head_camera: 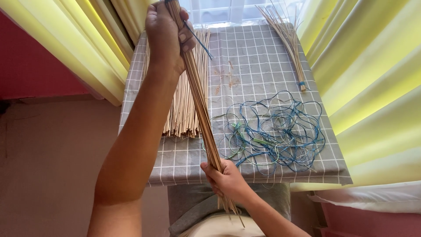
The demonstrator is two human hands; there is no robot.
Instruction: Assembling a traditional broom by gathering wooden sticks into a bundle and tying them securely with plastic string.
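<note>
My left hand (165,35) grips the upper part of a long bundle of thin tan sticks (201,103), held slanted above the table. A dark blue string (198,40) pokes out from under its fingers. My right hand (226,179) clasps the same bundle near its lower end, close to my lap; the stick tips jut out below it. Under the bundle lies a flat pile of loose tan sticks (183,114) on the grey checked cloth (256,52) that covers the table.
A tangle of blue and green strings (276,131) is spread over the cloth's right half. A tied fan-shaped bunch of sticks (289,41) lies at the far right. Yellow curtains (372,70) hang on both sides; a red wall (26,57) is at left.
</note>
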